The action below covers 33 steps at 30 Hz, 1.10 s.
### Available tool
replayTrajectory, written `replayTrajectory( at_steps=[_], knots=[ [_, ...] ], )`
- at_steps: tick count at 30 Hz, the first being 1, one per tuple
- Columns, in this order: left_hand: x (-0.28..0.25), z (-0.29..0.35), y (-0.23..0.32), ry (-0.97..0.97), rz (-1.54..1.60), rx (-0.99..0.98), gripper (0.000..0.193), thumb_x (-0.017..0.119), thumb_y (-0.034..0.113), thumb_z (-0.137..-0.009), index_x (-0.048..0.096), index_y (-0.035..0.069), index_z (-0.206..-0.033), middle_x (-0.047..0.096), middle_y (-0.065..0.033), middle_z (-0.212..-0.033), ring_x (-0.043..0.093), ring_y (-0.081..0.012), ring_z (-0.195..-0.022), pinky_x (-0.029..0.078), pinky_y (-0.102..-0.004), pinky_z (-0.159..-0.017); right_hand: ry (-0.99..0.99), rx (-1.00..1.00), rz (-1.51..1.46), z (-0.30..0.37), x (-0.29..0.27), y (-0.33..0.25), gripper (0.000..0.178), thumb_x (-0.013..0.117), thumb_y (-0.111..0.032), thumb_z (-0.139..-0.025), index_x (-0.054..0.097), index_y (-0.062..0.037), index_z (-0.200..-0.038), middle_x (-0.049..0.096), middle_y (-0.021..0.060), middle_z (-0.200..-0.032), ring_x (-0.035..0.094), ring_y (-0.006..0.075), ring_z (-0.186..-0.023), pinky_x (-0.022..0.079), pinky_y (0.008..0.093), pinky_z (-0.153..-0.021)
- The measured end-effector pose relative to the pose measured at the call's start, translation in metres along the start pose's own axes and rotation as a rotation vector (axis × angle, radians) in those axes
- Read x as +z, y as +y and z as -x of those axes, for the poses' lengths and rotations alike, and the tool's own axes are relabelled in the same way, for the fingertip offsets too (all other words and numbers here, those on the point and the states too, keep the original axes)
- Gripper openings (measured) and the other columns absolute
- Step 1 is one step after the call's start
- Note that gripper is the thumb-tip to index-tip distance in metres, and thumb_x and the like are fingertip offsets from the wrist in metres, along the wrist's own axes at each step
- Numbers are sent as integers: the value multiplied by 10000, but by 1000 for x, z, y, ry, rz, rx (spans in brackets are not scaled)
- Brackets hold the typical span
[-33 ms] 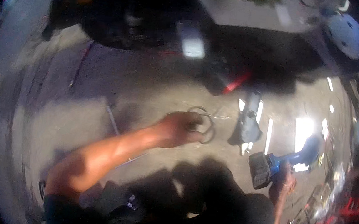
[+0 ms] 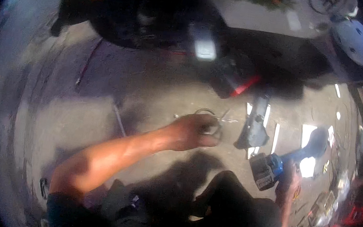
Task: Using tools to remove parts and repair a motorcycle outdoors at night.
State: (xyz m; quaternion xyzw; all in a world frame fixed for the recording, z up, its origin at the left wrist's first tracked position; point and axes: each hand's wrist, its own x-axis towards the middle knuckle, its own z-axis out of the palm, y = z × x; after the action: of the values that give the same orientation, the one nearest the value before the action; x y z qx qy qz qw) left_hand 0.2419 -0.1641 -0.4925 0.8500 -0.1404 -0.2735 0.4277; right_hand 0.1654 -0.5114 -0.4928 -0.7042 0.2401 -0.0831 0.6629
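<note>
My left hand [image 2: 190, 132] reaches in over the concrete floor, its fingers closed on a thin, dark ring-shaped piece [image 2: 220, 130]. The exact kind of that piece is too blurred to tell. To the right, my right hand [image 2: 290, 180] is wrapped round the grip of a blue cordless power tool [image 2: 300, 154]. Its dark battery pack [image 2: 262, 172] points toward my left hand, and the tool's far end tilts up to the right. Which attachment it carries cannot be made out.
A long grey bracket-like part [image 2: 255, 128] lies on the floor between my hands. Beyond stands a dark vehicle body [image 2: 140, 10] with a red strip [image 2: 245, 86]. A thin rod [image 2: 119, 119] lies to the left; a white helmet [image 2: 354, 40] and red clutter [image 2: 357, 213] are at right.
The whole view has shifted slightly. My left hand has moved a little to the right with the ring-shaped piece; the power tool stays in my right hand.
</note>
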Motion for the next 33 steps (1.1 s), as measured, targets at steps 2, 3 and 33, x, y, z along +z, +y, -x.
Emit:
replayTrajectory(
  at_steps=[2, 3, 33],
  knots=[
    [7, 5, 6, 43, 315, 208, 737, 652, 484, -747, 431, -17, -1241, 504, -221, -1180, 503, -323, -1086, 411, -385, -917, -382, -139, 157, -1, 55, -44, 471, 691, -243, -747, 495, 51, -1058, 581, 122, -853, 577, 191, -775, 476, 303, -677],
    [3, 15, 16, 94, 407, 196, 818, 651, 508, -742, 383, -54, -1272, 511, -244, -1161, 510, -341, -1075, 407, -385, -930, -421, -64, 56, 1, 79, -49, 503, 709, -239, -718, 502, 72, -1054, 588, 146, -862, 587, 220, -756, 493, 329, -703],
    [60, 184, -85, 659, 327, -256, 391, 690, 141, -740, 551, 27, -1087, 615, -92, -944, 587, -172, -860, 471, -330, -771, -763, 802, -577, 100, 349, -16, 293, 551, -352, -874, 437, -105, -764, 424, 19, -595, 462, 171, -537, 419, 297, -520]
  ],
)
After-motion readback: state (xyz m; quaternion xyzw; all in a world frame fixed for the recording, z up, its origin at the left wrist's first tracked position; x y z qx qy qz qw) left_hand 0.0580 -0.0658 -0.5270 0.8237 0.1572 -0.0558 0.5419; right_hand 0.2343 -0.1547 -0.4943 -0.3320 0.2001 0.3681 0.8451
